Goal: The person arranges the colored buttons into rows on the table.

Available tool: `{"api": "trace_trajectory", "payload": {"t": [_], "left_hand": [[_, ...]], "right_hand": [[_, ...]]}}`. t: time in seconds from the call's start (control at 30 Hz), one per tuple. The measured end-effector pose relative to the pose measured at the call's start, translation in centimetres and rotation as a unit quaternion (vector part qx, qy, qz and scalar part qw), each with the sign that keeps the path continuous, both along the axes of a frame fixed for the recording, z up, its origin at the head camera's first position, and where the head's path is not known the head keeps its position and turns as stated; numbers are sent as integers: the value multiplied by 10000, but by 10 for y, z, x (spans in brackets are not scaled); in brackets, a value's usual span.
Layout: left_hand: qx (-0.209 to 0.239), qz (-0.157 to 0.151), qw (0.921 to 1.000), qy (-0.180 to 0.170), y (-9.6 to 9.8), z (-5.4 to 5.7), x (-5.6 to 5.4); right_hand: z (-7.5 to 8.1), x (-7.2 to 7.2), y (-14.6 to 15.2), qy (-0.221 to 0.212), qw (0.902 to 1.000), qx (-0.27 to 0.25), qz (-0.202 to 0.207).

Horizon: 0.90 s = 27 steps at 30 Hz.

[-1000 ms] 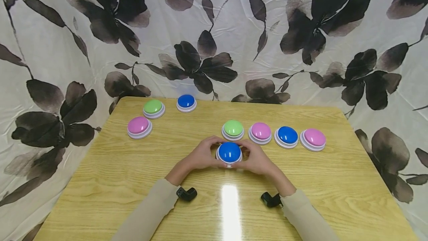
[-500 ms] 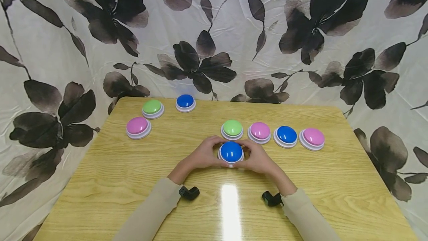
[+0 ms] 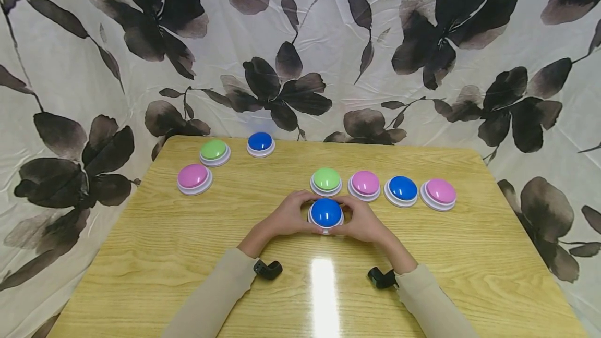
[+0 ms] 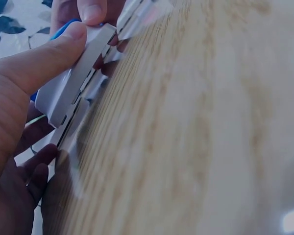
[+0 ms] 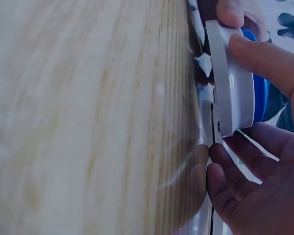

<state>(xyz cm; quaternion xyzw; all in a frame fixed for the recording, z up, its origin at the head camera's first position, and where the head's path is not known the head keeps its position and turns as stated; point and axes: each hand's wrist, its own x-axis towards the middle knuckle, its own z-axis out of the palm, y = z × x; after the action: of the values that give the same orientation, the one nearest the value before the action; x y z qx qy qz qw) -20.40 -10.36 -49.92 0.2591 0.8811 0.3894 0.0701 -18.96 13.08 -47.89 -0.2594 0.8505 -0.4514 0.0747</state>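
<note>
Both hands hold one blue push button [image 3: 326,213] with a white round base, in the middle of the table. My left hand [image 3: 292,215] grips its left side, thumb at the near edge and fingers round the far side. The right hand [image 3: 359,219] does the same on the right side. In the left wrist view the thumb presses on the white base [image 4: 83,73], which appears slightly lifted off the tabletop. The right wrist view shows the other thumb on the base [image 5: 233,83] too. Just behind stands a green button [image 3: 326,179].
Right of the green button stand a pink button [image 3: 365,184], a blue one [image 3: 401,189] and another pink one [image 3: 439,193]. At the back left are a pink button [image 3: 194,177], a green one [image 3: 214,151] and a blue one [image 3: 260,143]. Floral cloth [image 3: 347,56] hangs behind the wooden table [image 3: 155,254].
The held blue button has shifted slightly to the right between the hands, and the left hand has moved a little right with it. The other buttons stay in place.
</note>
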Motion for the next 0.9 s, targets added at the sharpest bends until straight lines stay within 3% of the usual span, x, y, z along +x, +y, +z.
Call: {"api": "trace_trajectory", "payload": {"t": [0.9], "left_hand": [[-121,-26,9999,103,0,-3,-1]], "right_hand": [[-5,-1,-1,-836,9951,-182,-491]]}}
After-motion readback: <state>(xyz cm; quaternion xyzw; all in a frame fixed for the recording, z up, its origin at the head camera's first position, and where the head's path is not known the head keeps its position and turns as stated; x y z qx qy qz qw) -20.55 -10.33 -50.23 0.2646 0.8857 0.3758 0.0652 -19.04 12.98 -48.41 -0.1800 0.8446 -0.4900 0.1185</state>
